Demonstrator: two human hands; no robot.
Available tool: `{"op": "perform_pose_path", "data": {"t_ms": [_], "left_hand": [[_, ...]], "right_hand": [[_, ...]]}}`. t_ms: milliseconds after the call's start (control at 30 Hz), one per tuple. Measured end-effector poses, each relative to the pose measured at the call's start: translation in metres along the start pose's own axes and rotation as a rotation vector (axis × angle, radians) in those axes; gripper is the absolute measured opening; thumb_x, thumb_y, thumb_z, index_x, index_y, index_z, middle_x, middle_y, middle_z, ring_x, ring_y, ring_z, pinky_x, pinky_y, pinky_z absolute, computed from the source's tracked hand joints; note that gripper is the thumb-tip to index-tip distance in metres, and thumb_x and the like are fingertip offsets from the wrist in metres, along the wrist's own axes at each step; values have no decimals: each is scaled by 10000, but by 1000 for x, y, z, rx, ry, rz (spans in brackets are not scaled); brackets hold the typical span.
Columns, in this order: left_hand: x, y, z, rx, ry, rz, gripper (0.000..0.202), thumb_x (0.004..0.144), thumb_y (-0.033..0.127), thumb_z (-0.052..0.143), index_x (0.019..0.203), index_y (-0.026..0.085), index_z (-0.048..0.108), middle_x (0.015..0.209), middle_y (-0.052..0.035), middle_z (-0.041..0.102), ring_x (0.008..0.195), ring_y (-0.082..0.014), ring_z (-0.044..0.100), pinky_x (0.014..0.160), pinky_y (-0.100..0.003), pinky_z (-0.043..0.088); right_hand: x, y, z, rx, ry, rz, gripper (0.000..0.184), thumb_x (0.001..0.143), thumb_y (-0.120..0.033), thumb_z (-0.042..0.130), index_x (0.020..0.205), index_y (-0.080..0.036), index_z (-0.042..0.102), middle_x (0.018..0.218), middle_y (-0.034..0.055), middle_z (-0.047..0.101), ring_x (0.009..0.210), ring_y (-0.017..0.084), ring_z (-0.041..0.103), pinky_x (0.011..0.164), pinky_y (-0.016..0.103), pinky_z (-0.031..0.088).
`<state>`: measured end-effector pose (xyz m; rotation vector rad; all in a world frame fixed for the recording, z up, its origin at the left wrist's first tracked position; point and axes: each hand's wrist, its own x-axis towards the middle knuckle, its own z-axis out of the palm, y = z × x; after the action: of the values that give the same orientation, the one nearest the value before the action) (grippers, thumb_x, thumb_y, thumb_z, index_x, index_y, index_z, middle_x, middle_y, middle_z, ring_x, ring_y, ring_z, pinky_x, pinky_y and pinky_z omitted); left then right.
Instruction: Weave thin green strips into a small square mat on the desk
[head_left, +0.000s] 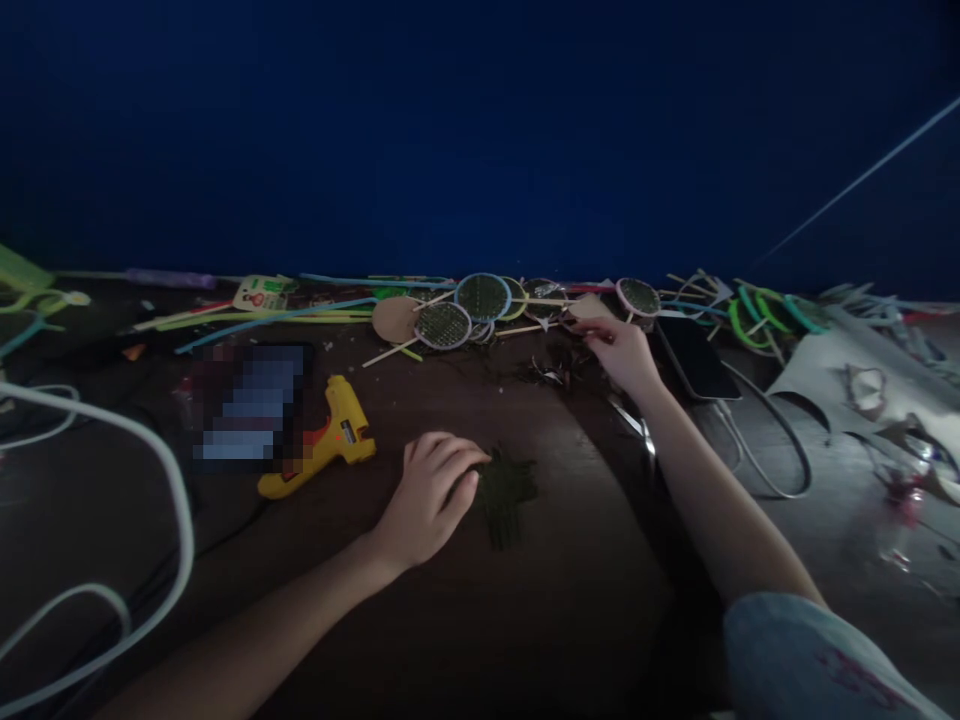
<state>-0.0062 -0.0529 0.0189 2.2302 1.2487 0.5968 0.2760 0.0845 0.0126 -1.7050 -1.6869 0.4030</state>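
Observation:
On the dark table in front of me lies a small dark green woven patch (pixel 504 497) of crossed strips. My left hand (pixel 429 497) rests at its left edge, fingers bent and thumb apart from them, the fingertips at the patch's upper corner. Farther off, my right hand (pixel 621 350) reaches to the row of things along the back, with fingers drawn together near a tan disc (pixel 592 308). What they pinch, if anything, I cannot make out. Just left of that hand is a loose heap of dark strips (pixel 553 372). Scissors (pixel 637 425) lie beside my right forearm.
Several small rackets with mesh faces, among them a blue-rimmed racket (pixel 482 297), lie along the blue wall. A yellow glue gun (pixel 337 440) sits left, next to a lit phone (pixel 255 405). Another phone (pixel 697 358) with a cable lies right. A white cable (pixel 176 480) loops at left.

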Motion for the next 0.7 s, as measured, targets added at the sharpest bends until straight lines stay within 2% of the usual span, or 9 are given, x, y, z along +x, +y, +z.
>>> {"op": "perform_pose_path", "data": {"t_ms": [67, 167, 267, 367, 533, 700], "left_hand": [[0, 0, 0, -6, 20, -15, 296, 909, 258, 296, 1021, 234, 569, 1063, -27, 594, 1046, -202, 427, 885, -373, 303], [0, -2, 1, -23, 64, -35, 294, 908, 249, 295, 1022, 238, 565, 1073, -23, 589, 1055, -200, 424, 897, -374, 299], [0, -5, 3, -38, 93, -53, 283, 910, 250, 303, 1030, 237, 559, 1081, -21, 585, 1066, -199, 416, 921, -382, 286], [0, -7, 3, -40, 101, -70, 274, 910, 246, 310, 1025, 240, 559, 1083, -17, 581, 1069, -197, 413, 929, -387, 284], [0, -7, 3, -52, 121, -72, 265, 912, 242, 311, 1013, 240, 556, 1071, -15, 578, 1060, -192, 417, 936, -384, 284], [0, -7, 4, -59, 129, -74, 258, 917, 239, 313, 1012, 243, 552, 1068, -7, 575, 1058, -183, 418, 937, -375, 282]], "right_hand": [[2, 8, 0, -112, -57, -62, 317, 669, -112, 468, 909, -174, 666, 899, 64, 669, 803, 205, 603, 790, 372, 466], [0, 15, 4, -218, -88, -207, 243, 677, -144, 495, 856, -180, 655, 935, 83, 631, 892, 231, 568, 829, 392, 444], [-1, 17, 6, -209, -71, -159, 154, 684, -183, 511, 775, -177, 635, 819, 75, 622, 782, 213, 569, 748, 370, 462], [2, 18, 3, -61, -39, -36, 98, 654, -213, 554, 718, -171, 616, 676, 32, 608, 638, 171, 549, 665, 332, 460], [6, 17, -9, 316, 156, 104, 129, 622, -272, 611, 697, -171, 580, 609, -5, 585, 575, 135, 547, 615, 292, 452], [7, 15, -17, 580, 135, 177, 122, 633, -267, 635, 695, -186, 569, 583, -12, 589, 516, 119, 554, 519, 262, 452]]}}
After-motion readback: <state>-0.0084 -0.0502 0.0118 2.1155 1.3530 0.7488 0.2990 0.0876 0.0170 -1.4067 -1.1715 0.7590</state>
